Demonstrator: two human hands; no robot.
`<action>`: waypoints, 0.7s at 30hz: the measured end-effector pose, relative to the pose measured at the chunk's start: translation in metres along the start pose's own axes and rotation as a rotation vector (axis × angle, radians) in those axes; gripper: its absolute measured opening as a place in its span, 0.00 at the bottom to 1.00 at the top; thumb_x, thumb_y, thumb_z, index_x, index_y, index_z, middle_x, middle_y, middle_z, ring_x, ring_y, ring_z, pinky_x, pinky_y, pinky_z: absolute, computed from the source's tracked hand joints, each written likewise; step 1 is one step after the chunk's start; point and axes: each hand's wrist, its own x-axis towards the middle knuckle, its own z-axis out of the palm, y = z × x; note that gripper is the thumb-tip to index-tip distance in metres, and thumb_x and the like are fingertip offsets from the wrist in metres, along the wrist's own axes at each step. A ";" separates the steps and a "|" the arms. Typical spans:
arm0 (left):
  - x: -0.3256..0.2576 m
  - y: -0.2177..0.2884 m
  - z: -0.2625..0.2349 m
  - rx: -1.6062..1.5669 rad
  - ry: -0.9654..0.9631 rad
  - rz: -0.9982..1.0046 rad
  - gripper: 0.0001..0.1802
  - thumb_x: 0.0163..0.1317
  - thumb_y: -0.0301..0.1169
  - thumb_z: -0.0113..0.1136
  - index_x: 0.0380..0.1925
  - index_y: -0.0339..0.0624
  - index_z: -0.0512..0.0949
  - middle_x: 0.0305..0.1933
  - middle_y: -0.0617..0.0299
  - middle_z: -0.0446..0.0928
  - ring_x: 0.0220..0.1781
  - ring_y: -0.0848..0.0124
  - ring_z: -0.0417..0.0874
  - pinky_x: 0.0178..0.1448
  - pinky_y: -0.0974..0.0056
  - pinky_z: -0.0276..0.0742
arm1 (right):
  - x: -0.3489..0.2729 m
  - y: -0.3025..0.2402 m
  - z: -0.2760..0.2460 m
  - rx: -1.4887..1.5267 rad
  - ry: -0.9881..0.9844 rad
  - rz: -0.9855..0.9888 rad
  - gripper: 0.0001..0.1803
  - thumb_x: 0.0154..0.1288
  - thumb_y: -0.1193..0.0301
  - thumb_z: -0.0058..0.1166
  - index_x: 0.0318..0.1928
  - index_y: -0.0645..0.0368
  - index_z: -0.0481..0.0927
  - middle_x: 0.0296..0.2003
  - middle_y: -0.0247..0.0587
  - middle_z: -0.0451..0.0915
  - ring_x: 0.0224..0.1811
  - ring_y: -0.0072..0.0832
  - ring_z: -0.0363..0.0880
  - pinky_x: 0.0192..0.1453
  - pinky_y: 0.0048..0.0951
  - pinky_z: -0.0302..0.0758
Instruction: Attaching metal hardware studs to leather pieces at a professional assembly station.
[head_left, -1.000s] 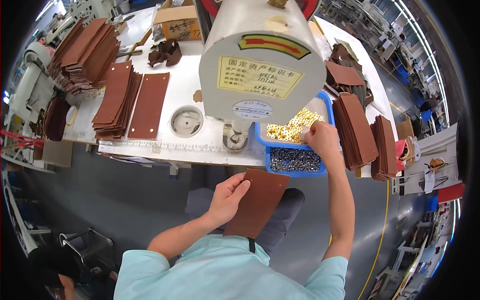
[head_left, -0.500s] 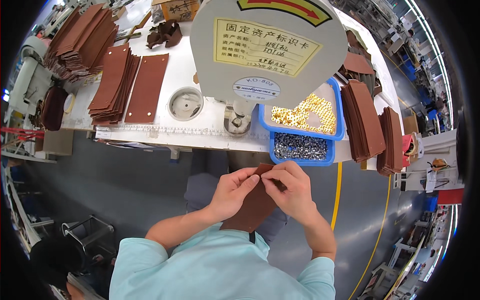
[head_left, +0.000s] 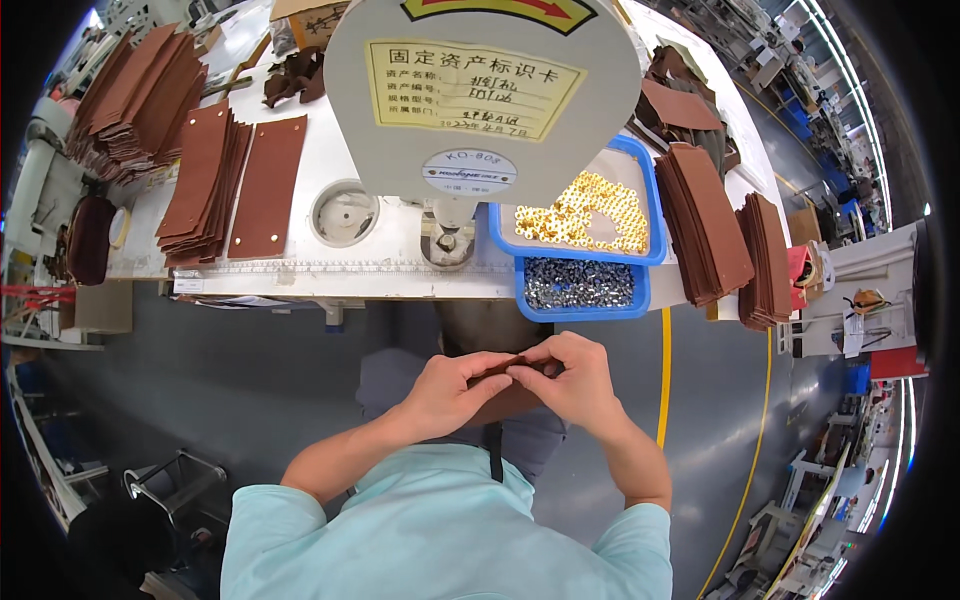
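Note:
Both hands hold a brown leather panel in front of my body, below the table edge. My left hand pinches its upper edge between thumb and fingers. Close beside it, my right hand grips the same edge, the fingertips of both hands almost meeting. The panel is tilted, so mostly its edge and a part below the hands show. Whether a small fitting sits between the fingers is hidden. Beyond the hands stand a blue tray of gold-coloured fittings and a lower blue tray of small silver pieces.
A white riveting machine rises over the table, its lower die near the front edge. Left of it are a round dish, a single panel and panel stacks. More stacks lie at the right.
The panel has tipped from lying face-up to nearly edge-on, and its top edge is lower. My left hand has moved slightly left. The view has shifted a little.

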 end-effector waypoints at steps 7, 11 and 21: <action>0.007 -0.015 0.005 -0.166 0.029 -0.059 0.15 0.71 0.32 0.66 0.52 0.34 0.85 0.43 0.57 0.90 0.43 0.75 0.88 0.49 0.68 0.83 | 0.044 0.048 -0.026 -0.089 0.153 -0.066 0.09 0.62 0.77 0.67 0.44 0.62 0.89 0.36 0.45 0.88 0.33 0.32 0.85 0.37 0.30 0.80; 0.005 -0.015 0.012 -0.211 0.032 -0.103 0.13 0.70 0.31 0.68 0.48 0.32 0.86 0.42 0.59 0.89 0.43 0.77 0.87 0.49 0.70 0.82 | 0.056 0.073 -0.014 -0.422 0.232 -0.194 0.09 0.63 0.78 0.64 0.44 0.62 0.89 0.37 0.46 0.86 0.35 0.44 0.85 0.41 0.39 0.81; -0.001 -0.002 0.017 -0.061 0.069 0.173 0.07 0.64 0.25 0.72 0.41 0.37 0.86 0.44 0.56 0.88 0.45 0.69 0.90 0.49 0.67 0.85 | 0.066 0.076 -0.013 -0.558 0.187 -0.141 0.04 0.64 0.74 0.64 0.37 0.58 0.87 0.33 0.44 0.82 0.35 0.45 0.84 0.40 0.43 0.82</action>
